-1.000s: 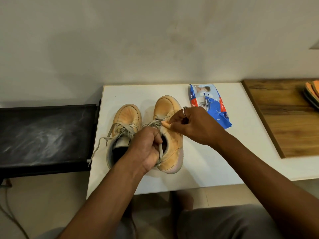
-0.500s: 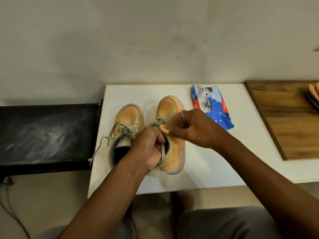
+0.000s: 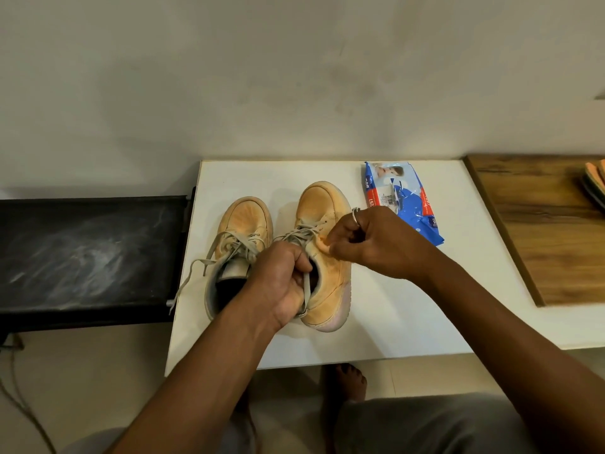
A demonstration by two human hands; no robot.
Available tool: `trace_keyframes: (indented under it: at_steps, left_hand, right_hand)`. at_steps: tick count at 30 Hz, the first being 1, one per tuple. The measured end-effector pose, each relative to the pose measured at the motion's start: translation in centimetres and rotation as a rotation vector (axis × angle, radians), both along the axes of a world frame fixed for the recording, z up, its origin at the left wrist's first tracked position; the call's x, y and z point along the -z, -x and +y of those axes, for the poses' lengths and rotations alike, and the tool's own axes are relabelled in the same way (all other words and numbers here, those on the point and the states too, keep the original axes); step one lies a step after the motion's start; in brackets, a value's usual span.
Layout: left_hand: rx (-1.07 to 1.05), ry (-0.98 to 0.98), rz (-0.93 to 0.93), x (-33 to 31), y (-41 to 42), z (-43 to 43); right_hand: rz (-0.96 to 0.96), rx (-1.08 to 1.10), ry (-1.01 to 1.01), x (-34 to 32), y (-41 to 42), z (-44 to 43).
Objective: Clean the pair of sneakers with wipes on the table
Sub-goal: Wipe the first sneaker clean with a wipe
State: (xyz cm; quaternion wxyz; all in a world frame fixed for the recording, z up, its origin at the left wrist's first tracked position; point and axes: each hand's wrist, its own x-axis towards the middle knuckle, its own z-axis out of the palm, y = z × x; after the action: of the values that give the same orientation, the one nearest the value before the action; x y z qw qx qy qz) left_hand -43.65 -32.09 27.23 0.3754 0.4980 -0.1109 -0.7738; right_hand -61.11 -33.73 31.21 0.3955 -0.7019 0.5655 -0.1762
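Two tan sneakers stand side by side on the white table, toes pointing away from me. The left sneaker has loose grey laces trailing toward the table's left edge. My left hand grips the collar and tongue of the right sneaker. My right hand, with a ring on one finger, pinches a small orange-stained wad, apparently a wipe. It presses the wad against that sneaker's upper, beside the laces. A blue wipes pack lies just behind my right hand.
A black bench adjoins the table on the left. A wooden board covers the table's right part, with orange slippers at its far edge. A bare foot shows on the floor under the table's front edge.
My right hand has slid the wad a little down and right along the right sneaker's upper. My left hand keeps its grip on the collar.
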Motion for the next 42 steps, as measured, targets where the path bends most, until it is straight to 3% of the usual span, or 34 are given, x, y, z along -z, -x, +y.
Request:
trace_keyframes:
  at_steps: [2, 6, 11, 15, 20, 25, 33, 42]
  left_hand:
    - [-0.009, -0.002, 0.005, -0.3, -0.1, 0.0]
    - [-0.017, -0.008, -0.02, 0.1, 0.0, -0.1]
    - [0.001, -0.008, 0.006, -0.3, -0.1, 0.1]
    - [-0.015, -0.005, -0.05, -0.1, 0.0, 0.0]
    - [0.007, -0.015, -0.031, -0.9, -0.1, 0.2]
    - [-0.004, 0.006, -0.006, -1.1, 0.3, 0.3]
    - [0.001, -0.01, 0.034, -2.0, 0.3, 0.7]
    - [0.012, -0.059, -0.076, -2.1, 0.4, 0.6]
  right_hand:
    - [-0.048, -0.046, -0.037, -0.3, -0.1, 0.1]
    - [0.098, 0.11, 0.074, 0.7, -0.2, -0.5]
    - [-0.042, -0.038, -0.033, -0.1, -0.2, 0.1]
    - [0.11, 0.137, 0.093, 0.7, -0.6, -0.5]
    - [-0.072, -0.027, -0.037, -0.2, -0.4, 0.2]
    - [0.11, 0.135, 0.124, 1.2, -0.2, -0.7]
    - [0.13, 0.36, 0.194, 0.9, 1.3, -1.6]
    - [0.188, 0.194, 0.146, 1.5, 0.5, -1.7]
